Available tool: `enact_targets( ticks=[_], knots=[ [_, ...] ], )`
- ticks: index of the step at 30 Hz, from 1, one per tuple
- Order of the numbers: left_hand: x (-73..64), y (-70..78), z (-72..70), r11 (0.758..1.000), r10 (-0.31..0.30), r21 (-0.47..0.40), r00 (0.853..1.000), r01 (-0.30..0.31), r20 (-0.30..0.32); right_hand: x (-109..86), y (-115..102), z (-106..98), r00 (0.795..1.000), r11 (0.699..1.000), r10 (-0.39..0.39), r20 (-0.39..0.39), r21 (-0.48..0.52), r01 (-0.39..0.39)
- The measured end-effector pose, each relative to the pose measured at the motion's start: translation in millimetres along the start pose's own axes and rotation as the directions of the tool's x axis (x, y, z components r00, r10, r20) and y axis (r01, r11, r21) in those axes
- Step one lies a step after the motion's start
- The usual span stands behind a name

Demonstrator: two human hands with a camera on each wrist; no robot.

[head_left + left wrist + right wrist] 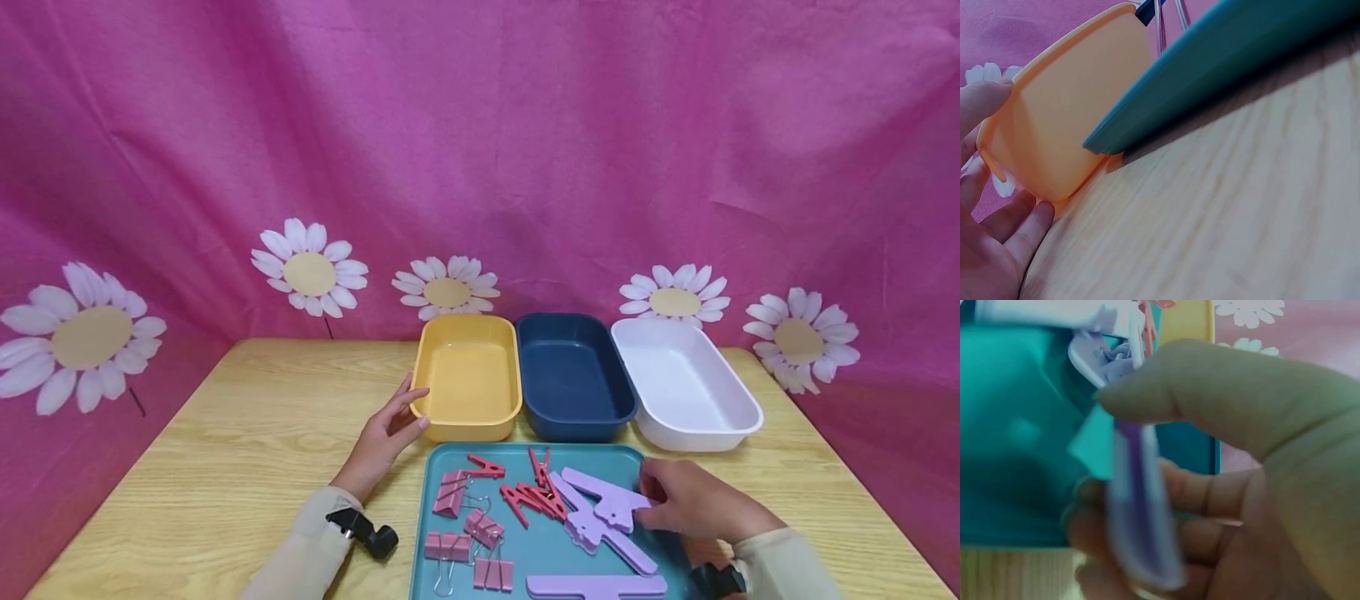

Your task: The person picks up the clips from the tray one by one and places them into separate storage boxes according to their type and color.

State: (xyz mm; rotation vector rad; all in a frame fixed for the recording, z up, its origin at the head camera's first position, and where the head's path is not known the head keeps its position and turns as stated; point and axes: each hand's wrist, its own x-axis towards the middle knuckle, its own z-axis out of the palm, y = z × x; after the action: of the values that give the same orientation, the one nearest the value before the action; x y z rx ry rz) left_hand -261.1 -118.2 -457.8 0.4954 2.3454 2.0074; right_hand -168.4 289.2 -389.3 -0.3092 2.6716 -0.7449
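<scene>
With thumb and fingers my right hand (701, 500) pinches a purple bag clip (1141, 512) at the right side of the teal tray (551, 454); the clip is blurred in the right wrist view. Another purple bag clip (626, 550) lies right beside it, and a third (596, 586) lies at the tray's near edge. My left hand (382, 442) rests at the near left corner of the yellow bin (467, 431), with loosely spread fingers touching its rim and outer wall (1072, 119).
On the tray are several red clothespins (536, 496) and several pink binder clips (448, 546). A navy bin (577, 429) and a white bin (697, 437) stand behind it, right of the yellow one. Wooden tabletop (225, 450) extends to the left. A pink flowered cloth (480, 167) hangs behind.
</scene>
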Motion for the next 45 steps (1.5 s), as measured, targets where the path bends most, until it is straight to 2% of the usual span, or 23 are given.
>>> enact_targets(
  ticks=[4,8,13,24,30,34,39,45],
  knots=[
    [-0.5,1.2,0.3,1.0,-0.004,-0.003,1.0,0.004,0.001,-0.8,2.8,-3.7,0.993,0.994,-0.099,-0.059,0.044,0.102],
    [-0.5,1.3,0.4,1.0,-0.015,-0.004,1.0,0.015,0.005,-0.7,3.8,-5.2,0.986,0.99,-0.133,-0.101,0.044,0.138],
    [-0.2,0.9,0.1,1.0,-0.015,-0.002,1.0,0.015,0.001,1.0,4.3,-5.8,0.981,0.984,-0.165,-0.105,0.053,0.171],
    [-1.0,1.6,0.8,1.0,-0.022,0.003,1.0,0.022,-0.008,0.1,4.7,-5.4,0.98,0.98,-0.171,-0.103,0.081,0.18],
    [-0.7,1.9,0.8,1.0,-0.029,0.001,1.0,0.029,-0.008,0.5,6.1,-5.8,0.973,0.975,-0.2,-0.112,0.076,0.209],
    [-0.5,2.3,0.8,1.0,-0.031,0.001,1.0,0.031,-0.007,0.0,6.2,-6.2,0.971,0.968,-0.214,-0.111,0.111,0.226],
    [-0.6,3.5,1.3,0.999,-0.035,-0.001,0.999,0.035,-0.009,-0.3,3.0,-6.2,0.977,0.975,-0.173,-0.122,0.122,0.188],
    [-0.3,1.8,0.8,0.999,-0.04,-0.006,0.999,0.04,-0.009,1.5,-3.1,-6.3,0.971,0.988,-0.133,-0.199,0.057,0.147]
  ],
)
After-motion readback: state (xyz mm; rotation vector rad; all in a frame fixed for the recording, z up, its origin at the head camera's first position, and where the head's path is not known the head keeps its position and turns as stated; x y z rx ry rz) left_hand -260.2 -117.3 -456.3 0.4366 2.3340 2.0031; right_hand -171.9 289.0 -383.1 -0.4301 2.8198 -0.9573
